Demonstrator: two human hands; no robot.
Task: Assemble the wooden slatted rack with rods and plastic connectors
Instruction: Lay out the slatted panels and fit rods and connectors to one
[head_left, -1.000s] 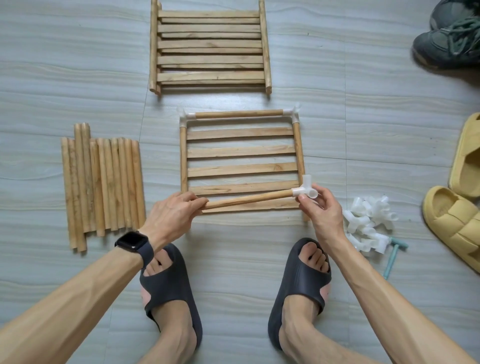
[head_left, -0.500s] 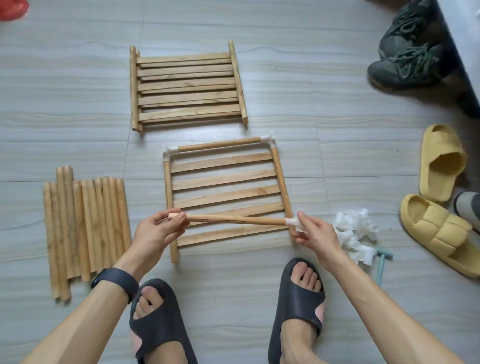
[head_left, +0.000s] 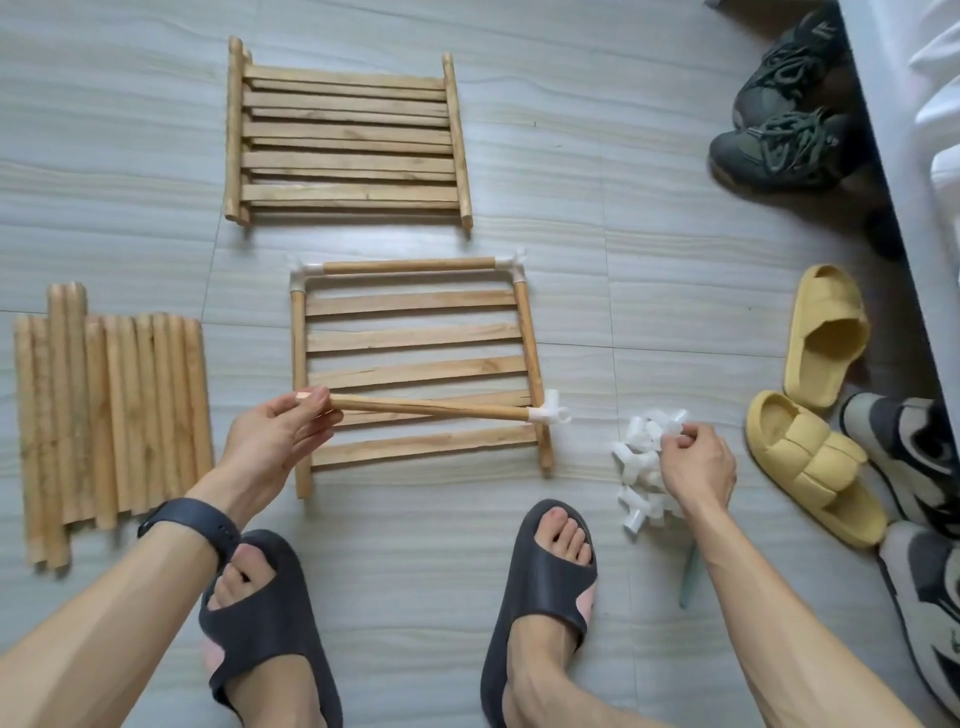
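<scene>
A slatted wooden panel lies flat on the floor with a rod and two white corner connectors along its far edge. My left hand pinches the left end of a wooden rod held over the panel's near slats. A white plastic connector caps the rod's right end. My right hand is over the pile of white connectors to the right, its fingertips pinching one at the pile's top.
A stack of slatted panels lies farther back. Several loose rods lie side by side at the left. Yellow slippers and dark shoes sit at the right. A teal handle lies under my right forearm. My feet are in dark slides.
My right hand has let go of the connector on the rod's right end and moved right to the connector pile. My left hand still holds the rod. The camera view shifted.
</scene>
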